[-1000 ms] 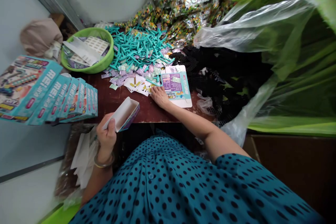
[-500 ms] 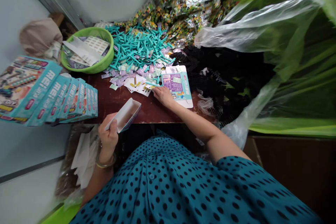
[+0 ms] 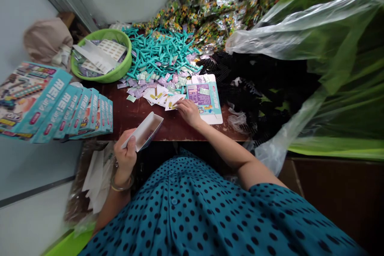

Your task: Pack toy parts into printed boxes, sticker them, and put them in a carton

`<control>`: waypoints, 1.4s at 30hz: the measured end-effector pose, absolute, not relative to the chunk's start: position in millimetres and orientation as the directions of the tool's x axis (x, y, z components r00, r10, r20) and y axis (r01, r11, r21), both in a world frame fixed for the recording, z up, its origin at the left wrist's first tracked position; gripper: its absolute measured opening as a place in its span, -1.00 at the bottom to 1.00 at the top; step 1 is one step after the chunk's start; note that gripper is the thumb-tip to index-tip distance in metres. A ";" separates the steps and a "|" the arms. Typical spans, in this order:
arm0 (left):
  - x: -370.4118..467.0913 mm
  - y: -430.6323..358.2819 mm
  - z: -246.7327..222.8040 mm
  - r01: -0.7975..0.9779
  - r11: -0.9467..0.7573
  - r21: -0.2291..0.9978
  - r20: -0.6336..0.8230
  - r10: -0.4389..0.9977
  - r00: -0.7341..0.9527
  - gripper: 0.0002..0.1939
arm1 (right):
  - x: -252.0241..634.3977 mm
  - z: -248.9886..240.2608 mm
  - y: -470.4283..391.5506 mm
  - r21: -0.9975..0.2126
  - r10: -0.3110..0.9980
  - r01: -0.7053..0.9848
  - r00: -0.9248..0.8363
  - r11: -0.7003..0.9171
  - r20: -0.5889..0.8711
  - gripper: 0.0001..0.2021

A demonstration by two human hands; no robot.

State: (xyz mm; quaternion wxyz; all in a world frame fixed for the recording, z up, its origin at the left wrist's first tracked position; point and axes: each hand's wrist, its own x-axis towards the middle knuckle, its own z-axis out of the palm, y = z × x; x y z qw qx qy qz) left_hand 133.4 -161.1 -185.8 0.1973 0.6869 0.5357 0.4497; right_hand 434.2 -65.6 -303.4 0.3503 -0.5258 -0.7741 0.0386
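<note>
My left hand (image 3: 126, 154) is closed round the flap end of a small open carton (image 3: 148, 134), tilted in front of the table edge with its open side facing up; a bare inner wall shows. On the table, my right hand (image 3: 189, 112) pinches the edge of a white printed card (image 3: 172, 103). Beside it lies a loose pile of similar cards (image 3: 154, 94). Just right of these fingers rests a flat purple and teal box (image 3: 214, 102), a small green packet (image 3: 204, 91) on top of it.
Teal sticks (image 3: 162, 52) and small lilac and green packets (image 3: 139, 90) are heaped behind. A green basin (image 3: 127, 62) and a row of teal boxes (image 3: 69, 108) stand left. Bagged coloured pieces (image 3: 207, 16), black pieces (image 3: 270, 76) and clear plastic (image 3: 264, 44) fill the back and right.
My right hand has shifted slightly right and drawn a card a little away from the pile. The left hand still holds the open carton in nearly the same place.
</note>
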 end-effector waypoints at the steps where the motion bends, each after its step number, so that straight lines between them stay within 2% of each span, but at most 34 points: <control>1: 133.6 -160.9 -185.6 0.554 -0.352 0.754 0.407 0.913 0.025 -0.66 | 435.2 -307.2 -66.8 -0.415 0.842 0.795 -0.209 0.442 0.497 -0.76; 8: 133.9 -161.8 -184.6 0.557 -0.349 0.754 0.402 0.915 0.029 -0.66 | 442.4 -330.7 -73.1 -0.419 0.896 0.803 -0.305 0.424 0.323 -0.79; 14: 135.2 -160.3 -185.6 0.558 -0.344 0.755 0.397 0.917 0.029 -0.66 | 442.6 -324.9 -76.0 -0.422 0.924 0.831 -0.262 0.363 0.280 -0.75; 17: 136.3 -160.1 -185.2 0.557 -0.349 0.753 0.402 0.915 0.030 -0.66 | 441.4 -321.5 -76.6 -0.393 0.931 0.856 -0.238 0.336 0.278 -0.80; 22: 134.1 -165.9 -181.7 0.588 -0.363 0.723 0.425 0.905 0.036 -0.68 | 440.2 -323.8 -77.4 -0.411 0.936 0.855 -0.210 0.315 0.281 -0.88; 26: 135.5 -169.2 -176.4 0.624 -0.405 0.668 0.490 0.871 0.041 -0.71 | 444.0 -327.1 -80.8 -0.512 0.953 0.811 -0.177 0.284 0.247 -0.75; 31: 144.5 -166.0 -175.1 0.587 -0.503 0.634 0.516 0.841 0.164 -0.70 | 449.9 -332.0 -91.5 -0.672 0.955 0.688 -0.110 0.274 0.277 -0.70; 38: 150.6 -168.3 -180.3 0.532 -0.471 0.704 0.464 0.872 0.158 -0.64 | 443.8 -331.6 -98.4 -0.720 0.952 0.623 -0.211 0.306 0.221 -0.64; 40: 150.2 -169.9 -181.4 0.520 -0.475 0.710 0.463 0.871 0.164 -0.66 | 443.6 -325.8 -95.4 -0.776 0.968 0.580 -0.131 0.249 0.213 -0.63; 42: 148.6 -169.8 -182.5 0.513 -0.482 0.710 0.463 0.869 0.176 -0.67 | 447.9 -310.8 -91.1 -0.852 0.971 0.494 0.059 0.173 0.232 -0.64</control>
